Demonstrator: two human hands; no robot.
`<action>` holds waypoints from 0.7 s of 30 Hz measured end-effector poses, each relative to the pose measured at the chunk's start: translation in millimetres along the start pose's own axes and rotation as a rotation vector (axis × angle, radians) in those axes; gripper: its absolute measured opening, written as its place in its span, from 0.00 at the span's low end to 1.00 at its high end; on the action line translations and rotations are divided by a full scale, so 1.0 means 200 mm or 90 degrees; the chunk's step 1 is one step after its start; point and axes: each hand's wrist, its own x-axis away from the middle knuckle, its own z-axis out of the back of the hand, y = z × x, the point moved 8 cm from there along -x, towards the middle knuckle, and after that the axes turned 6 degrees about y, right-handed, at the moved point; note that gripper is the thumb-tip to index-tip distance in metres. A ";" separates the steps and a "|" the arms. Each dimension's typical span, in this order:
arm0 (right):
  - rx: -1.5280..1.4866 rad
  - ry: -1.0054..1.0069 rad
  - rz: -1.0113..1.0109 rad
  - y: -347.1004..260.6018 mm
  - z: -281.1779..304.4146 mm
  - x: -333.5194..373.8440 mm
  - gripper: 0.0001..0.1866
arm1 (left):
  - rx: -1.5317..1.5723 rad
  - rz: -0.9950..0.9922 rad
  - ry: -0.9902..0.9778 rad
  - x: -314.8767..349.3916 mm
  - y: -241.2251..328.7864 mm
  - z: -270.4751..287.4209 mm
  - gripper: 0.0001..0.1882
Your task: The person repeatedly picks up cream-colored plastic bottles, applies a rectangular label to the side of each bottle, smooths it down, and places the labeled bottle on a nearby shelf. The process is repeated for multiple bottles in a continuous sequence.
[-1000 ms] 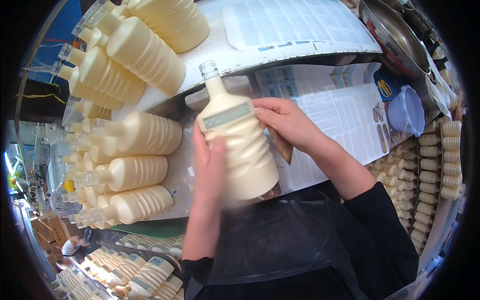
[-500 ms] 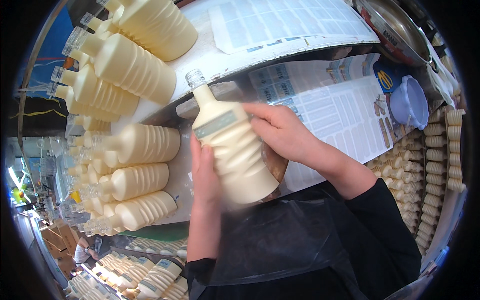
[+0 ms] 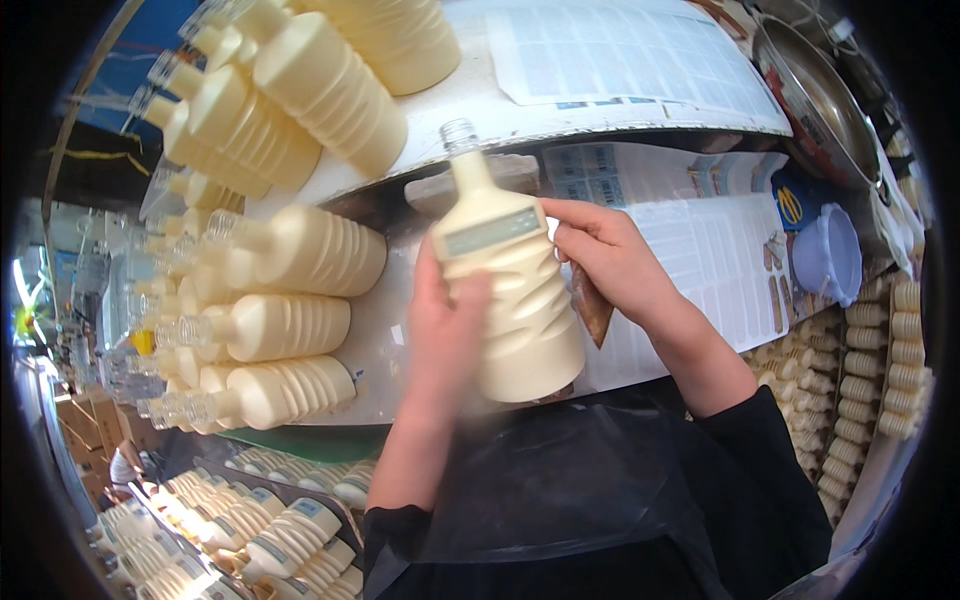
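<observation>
In front of me is a cream plastic bottle with a clear threaded neck and wavy ridges, nearly upright in view with its neck pointing away. A grey-green label strip lies across its upper face. My left hand grips the bottle's left side, its thumb blurred by motion over the front. My right hand closes at the bottle's upper right edge, fingers bent beside the label's end. Under that hand shows a brown pointed piece; whether the hand touches it, I cannot tell.
Many cream bottles lie stacked at the left, necks outward. Label sheets cover the bench on the right, beside a lilac bucket and a metal basin. More bottles fill the lower left. Ribbed cream containers line the right.
The bottle has turned from a tilt to nearly upright. My left thumb has moved further onto its front. The whole view has shifted, bringing the left stacks higher.
</observation>
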 end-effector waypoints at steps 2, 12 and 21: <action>-0.008 -0.005 -0.054 0.00 -0.01 0.01 0.22 | -0.058 -0.012 0.013 0.00 0.01 0.02 0.33; 0.022 0.027 -0.034 0.03 0.03 -0.01 0.19 | -0.271 -0.127 0.133 0.00 0.04 0.12 0.33; -0.014 0.000 -0.092 -0.01 -0.04 -0.08 0.14 | 0.121 0.004 0.120 -0.11 0.00 0.13 0.12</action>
